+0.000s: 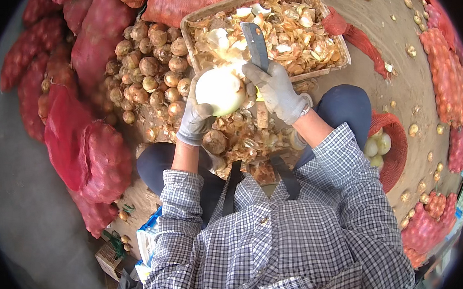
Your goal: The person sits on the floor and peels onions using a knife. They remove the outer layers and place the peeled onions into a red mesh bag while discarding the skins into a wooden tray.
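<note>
A large peeled white onion (220, 91) rests in my left hand (196, 119), which wears a pale work glove, thumb across its lower side. My gloved right hand (275, 90) grips a knife (255, 44) by its wooden handle (262, 115). The broad dark blade points up and away, just right of the onion. Beyond both hands stands a rectangular crate (323, 72) heaped with onion skins (277, 30). An unpeeled onion (215, 142) lies below my left hand among loose skins (252, 140).
Unpeeled onions (150, 66) are piled at the left, beside full red mesh sacks (101, 40). By my right knee an open red mesh bag (395, 157) holds peeled onions (378, 148). More filled sacks (445, 75) line the right, with stray onions on the floor (407, 93).
</note>
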`<state>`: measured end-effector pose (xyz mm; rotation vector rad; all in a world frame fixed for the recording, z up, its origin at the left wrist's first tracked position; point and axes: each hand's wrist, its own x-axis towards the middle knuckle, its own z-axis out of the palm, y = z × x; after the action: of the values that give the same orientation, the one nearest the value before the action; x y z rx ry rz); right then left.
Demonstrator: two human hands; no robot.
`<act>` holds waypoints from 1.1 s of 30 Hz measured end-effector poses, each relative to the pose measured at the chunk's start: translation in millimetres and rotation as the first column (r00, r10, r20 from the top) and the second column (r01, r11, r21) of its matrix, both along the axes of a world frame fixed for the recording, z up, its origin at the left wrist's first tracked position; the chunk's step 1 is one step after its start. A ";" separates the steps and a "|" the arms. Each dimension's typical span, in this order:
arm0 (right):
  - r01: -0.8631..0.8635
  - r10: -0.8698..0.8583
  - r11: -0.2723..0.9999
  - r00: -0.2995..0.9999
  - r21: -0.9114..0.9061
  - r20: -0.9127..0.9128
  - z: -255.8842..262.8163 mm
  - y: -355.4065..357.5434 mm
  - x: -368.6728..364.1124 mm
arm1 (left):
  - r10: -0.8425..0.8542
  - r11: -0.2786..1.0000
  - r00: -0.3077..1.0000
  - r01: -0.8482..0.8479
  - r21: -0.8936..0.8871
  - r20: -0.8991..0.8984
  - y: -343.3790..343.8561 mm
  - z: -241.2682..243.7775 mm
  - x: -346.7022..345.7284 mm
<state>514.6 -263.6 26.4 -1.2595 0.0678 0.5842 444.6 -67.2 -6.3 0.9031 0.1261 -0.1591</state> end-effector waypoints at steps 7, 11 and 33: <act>0.106 -0.140 0.910 0.988 -0.401 -0.058 0.2 2.0 12.3 | 0.117 0.910 0.978 -0.174 -0.377 -0.170 -0.7 -16.0 -6.5; 0.245 -0.305 0.878 0.949 -0.411 -0.084 -2.6 2.0 17.2 | 0.224 0.883 0.949 -0.294 -0.367 -0.220 -11.2 0.8 -0.8; 0.254 0.629 0.443 0.595 -0.860 0.500 -24.2 -2.5 0.4 | 0.238 0.946 0.969 -0.247 -0.210 -0.069 -4.0 -6.8 9.0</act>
<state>515.0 -266.1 2.3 -2.5613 -0.6689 0.0791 453.6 -71.2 -13.2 0.6589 0.2540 0.0373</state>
